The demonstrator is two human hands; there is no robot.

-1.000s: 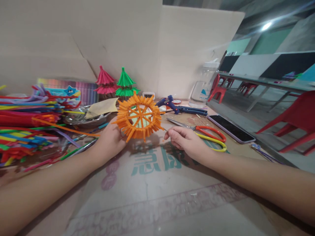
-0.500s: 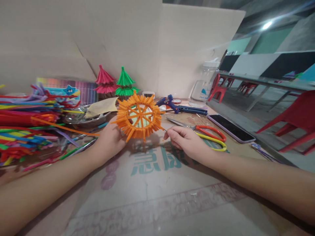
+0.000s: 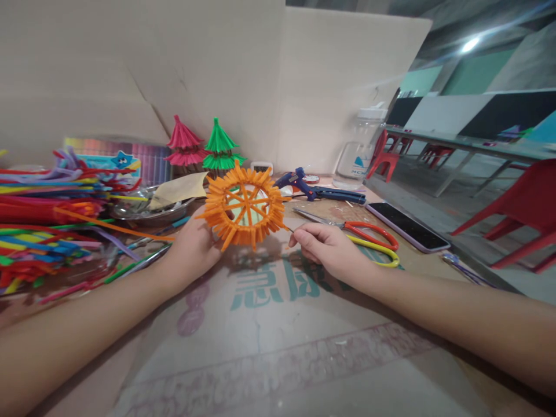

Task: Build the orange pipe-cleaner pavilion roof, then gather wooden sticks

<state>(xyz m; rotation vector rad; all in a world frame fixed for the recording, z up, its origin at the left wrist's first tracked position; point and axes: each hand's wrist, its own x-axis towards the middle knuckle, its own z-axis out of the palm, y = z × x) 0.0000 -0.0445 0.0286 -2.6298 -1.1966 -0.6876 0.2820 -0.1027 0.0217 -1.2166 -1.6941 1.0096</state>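
Observation:
An orange pipe-cleaner wheel (image 3: 247,204), with spokes inside and a fringe of short pieces around its rim, is held upright above the table. My left hand (image 3: 193,246) grips it from behind at its left edge, the fingertips partly hidden by the wheel. At the wheel's lower right, my right hand (image 3: 319,246) pinches the dark, thin end of a piece sticking out from the rim. Scissors (image 3: 369,234) with red and yellow handles lie just behind my right hand. A long orange pipe cleaner (image 3: 117,226) stretches left from beside my left wrist.
Bundles of coloured pipe cleaners (image 3: 47,214) and a metal dish (image 3: 147,211) are on the left. Pink (image 3: 186,142) and green (image 3: 222,143) pipe-cleaner trees stand behind. A glue gun (image 3: 299,182), a water bottle (image 3: 360,147) and a phone (image 3: 407,226) lie towards the right.
Almost nothing differs. Both hands keep the same hold, and the orange wheel stays in nearly the same place.

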